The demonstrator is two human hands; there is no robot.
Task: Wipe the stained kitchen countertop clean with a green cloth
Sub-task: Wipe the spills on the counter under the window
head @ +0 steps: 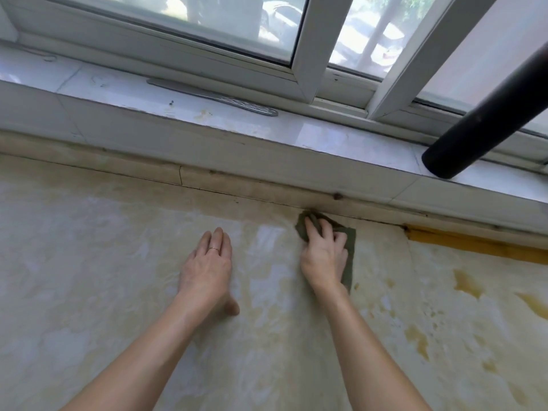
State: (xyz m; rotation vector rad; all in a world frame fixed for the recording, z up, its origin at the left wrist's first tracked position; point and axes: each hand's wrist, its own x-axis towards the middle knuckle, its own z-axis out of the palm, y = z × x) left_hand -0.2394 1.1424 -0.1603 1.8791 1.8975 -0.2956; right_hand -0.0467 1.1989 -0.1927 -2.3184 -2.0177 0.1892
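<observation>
On one countertop point(112, 292), right hand point(324, 253) grips one green cloth point(351, 247); left hand point(207, 265) rests straight-fingered.

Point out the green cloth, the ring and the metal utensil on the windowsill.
green cloth point(351, 259): head view, its uncovered right edge.
ring point(214, 249): head view, the band's top.
metal utensil point(249, 105): head view, patterned end.

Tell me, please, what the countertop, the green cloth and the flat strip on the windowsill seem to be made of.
Countertop: probably polished stone or marble-look laminate; glossy, pale veining. Green cloth: soft matt fabric, bunched under the right hand. Flat strip: likely metal; grey sheen, embossed pattern.
</observation>
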